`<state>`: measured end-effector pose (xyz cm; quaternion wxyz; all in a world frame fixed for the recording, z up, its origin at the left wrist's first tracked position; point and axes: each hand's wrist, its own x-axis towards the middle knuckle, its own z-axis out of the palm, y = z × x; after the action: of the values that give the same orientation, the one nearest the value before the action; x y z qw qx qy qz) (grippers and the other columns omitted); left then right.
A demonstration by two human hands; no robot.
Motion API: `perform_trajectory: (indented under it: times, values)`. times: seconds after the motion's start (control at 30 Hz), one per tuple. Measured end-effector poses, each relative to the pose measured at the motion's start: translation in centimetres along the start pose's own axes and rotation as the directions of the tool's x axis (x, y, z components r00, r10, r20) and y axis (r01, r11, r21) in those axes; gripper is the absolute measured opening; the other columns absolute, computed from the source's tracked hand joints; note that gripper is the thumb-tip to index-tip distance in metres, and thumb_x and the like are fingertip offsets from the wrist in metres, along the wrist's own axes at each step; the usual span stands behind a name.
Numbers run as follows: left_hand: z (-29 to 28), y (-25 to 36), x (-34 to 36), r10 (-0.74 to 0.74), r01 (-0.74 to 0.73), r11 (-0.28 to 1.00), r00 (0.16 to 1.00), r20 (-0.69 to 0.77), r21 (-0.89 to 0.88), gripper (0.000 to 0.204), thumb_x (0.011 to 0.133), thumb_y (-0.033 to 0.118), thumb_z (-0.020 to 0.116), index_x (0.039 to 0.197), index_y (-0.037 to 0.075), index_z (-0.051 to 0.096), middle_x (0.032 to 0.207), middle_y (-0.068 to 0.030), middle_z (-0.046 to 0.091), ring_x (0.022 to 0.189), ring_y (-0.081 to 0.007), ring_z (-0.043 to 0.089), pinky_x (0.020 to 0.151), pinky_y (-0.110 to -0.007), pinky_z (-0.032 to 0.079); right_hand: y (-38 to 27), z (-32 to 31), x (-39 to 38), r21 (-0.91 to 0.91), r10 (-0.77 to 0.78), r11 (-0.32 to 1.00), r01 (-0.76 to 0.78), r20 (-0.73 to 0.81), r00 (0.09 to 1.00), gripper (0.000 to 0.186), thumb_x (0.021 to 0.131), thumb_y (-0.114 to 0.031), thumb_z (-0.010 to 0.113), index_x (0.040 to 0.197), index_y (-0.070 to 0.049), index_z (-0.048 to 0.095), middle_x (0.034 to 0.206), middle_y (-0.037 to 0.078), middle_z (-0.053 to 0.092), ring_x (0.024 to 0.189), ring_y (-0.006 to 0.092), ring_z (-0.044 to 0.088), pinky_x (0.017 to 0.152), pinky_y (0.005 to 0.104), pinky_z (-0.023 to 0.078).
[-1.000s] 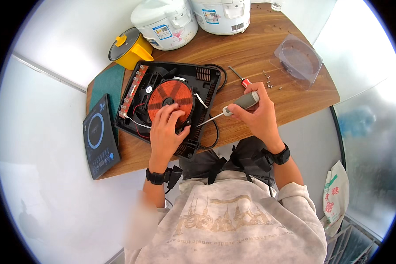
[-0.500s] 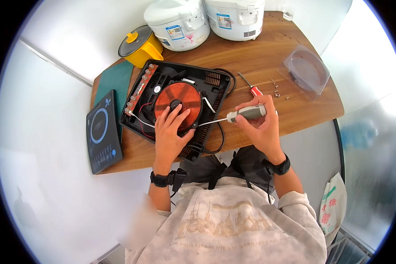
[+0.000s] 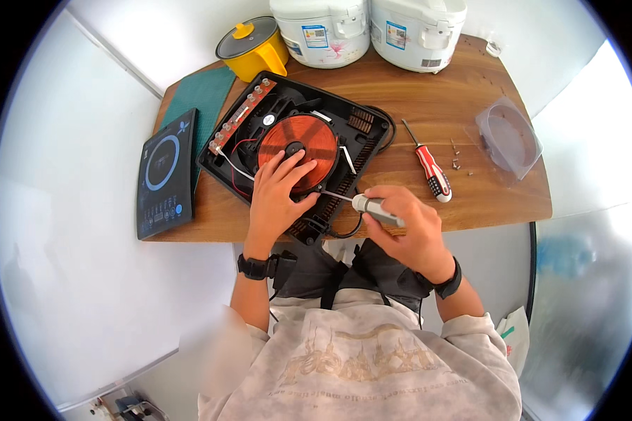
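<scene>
My left hand point(image 3: 277, 200) rests with spread fingers on the round copper coil point(image 3: 319, 137) of an opened induction cooker. The cooker's black lower housing point(image 3: 373, 146) lies at an angle on the table. In my right hand point(image 3: 416, 233) is a grey-and-white screwdriver point(image 3: 380, 209), its handle gripped between thumb and fingers. Its shaft reaches left to the coil's near right edge, close to my left thumb. Whether the tip sits in a screw is too small to tell. The cooker's black top panel point(image 3: 163, 200) lies to the left.
A red-and-white screwdriver point(image 3: 433, 172) and several loose screws point(image 3: 456, 165) lie to the right, near a clear plastic container point(image 3: 510, 140). Behind stand a yellow pot point(image 3: 263, 62) and two white rice cookers point(image 3: 323, 35) point(image 3: 416, 35). A green mat point(image 3: 207, 91) is partly under the panel.
The view has shifted. My right hand and the screwdriver handle have dropped nearer to me, uncovering the red-and-white screwdriver's handle. My left hand stays on the coil.
</scene>
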<state>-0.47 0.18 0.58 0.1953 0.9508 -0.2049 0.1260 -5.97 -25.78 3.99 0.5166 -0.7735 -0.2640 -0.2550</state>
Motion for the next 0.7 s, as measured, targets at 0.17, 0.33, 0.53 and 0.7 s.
perform_trajectory:
  times: [0.17,0.33,0.53,0.7]
  values:
    - [-0.2,0.4,0.0,-0.01,0.01,1.0,1.0,-0.01,-0.009,0.056,0.077,0.024,0.083,0.132,0.02,0.07,0.15,-0.002,0.058,0.143,-0.0315,0.047,0.117,-0.049,0.036,-0.7,0.0,-0.1,-0.11,-0.117,0.985,0.13,0.111,0.987,0.025,0.084,-0.004,0.08,0.094,-0.006,0.057,0.112,0.012,0.069,0.074,0.0265,0.07,0.061,0.0356,0.058]
    - [-0.3,0.4,0.0,-0.021,0.02,0.999,1.0,-0.014,-0.042,0.056,0.078,0.025,0.083,0.132,0.02,0.07,0.15,-0.0016,0.058,0.143,-0.0311,0.047,0.118,-0.049,0.036,-0.2,-0.7,-0.3,-0.128,-0.182,0.971,0.203,0.156,0.971,0.026,0.084,-0.003,0.08,0.092,-0.005,0.055,0.112,0.012,0.069,0.074,0.0266,0.07,0.059,0.0358,0.058]
    - [-0.2,0.2,0.0,-0.031,0.03,0.998,1.0,-0.002,-0.047,0.058,0.078,0.029,0.084,0.134,0.022,0.069,0.151,-0.0006,0.057,0.144,-0.0301,0.045,0.118,-0.049,0.035,0.0,-1.1,0.3,-0.066,-0.145,0.985,0.159,0.176,0.974,0.029,0.084,0.0,0.081,0.098,-0.004,0.055,0.114,0.014,0.07,0.077,0.0271,0.073,0.06,0.0352,0.06]
    - [-0.4,-0.2,-0.3,-0.037,0.039,0.997,0.999,0.028,-0.072,0.059,0.079,0.037,0.085,0.134,0.022,0.069,0.152,0.0008,0.056,0.145,-0.0292,0.044,0.119,-0.049,0.033,0.8,-0.9,0.8,-0.046,-0.059,0.997,0.065,0.115,0.992,0.035,0.084,0.0,0.082,0.104,-0.004,0.054,0.113,0.016,0.072,0.083,0.0302,0.075,0.065,0.0353,0.061]
